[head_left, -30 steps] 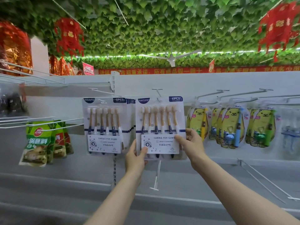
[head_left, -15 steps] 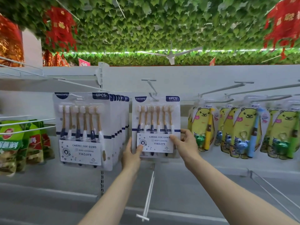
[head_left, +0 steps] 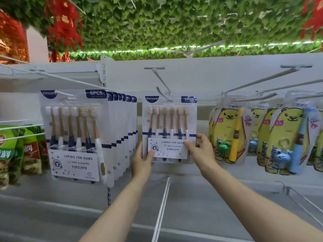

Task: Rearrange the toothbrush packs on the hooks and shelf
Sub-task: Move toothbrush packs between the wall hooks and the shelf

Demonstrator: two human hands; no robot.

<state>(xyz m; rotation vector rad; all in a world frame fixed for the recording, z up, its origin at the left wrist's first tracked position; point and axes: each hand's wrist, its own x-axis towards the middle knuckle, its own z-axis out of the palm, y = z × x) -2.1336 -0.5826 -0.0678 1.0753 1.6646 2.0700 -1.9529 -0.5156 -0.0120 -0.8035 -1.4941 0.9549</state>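
Note:
A white six-piece toothbrush pack [head_left: 167, 123] hangs at the wall end of a white hook [head_left: 161, 88] in the middle of the display. My left hand [head_left: 142, 158] pinches its lower left corner, thumb on the front label. My right hand [head_left: 201, 151] grips its lower right edge, fingers on the label. To the left, a row of several identical packs [head_left: 76, 135] hangs on a neighbouring hook.
Yellow bear children's toothbrush packs [head_left: 229, 135] hang on hooks at the right. Green and red snack bags [head_left: 19, 151] hang at the far left. An empty white hook [head_left: 162, 206] juts out below my hands. A white shelf [head_left: 227, 199] runs underneath.
The view has closed in on the display and both arms have stretched further forward. The pack between my hands now sits further back on its hook. Both hands keep their hold.

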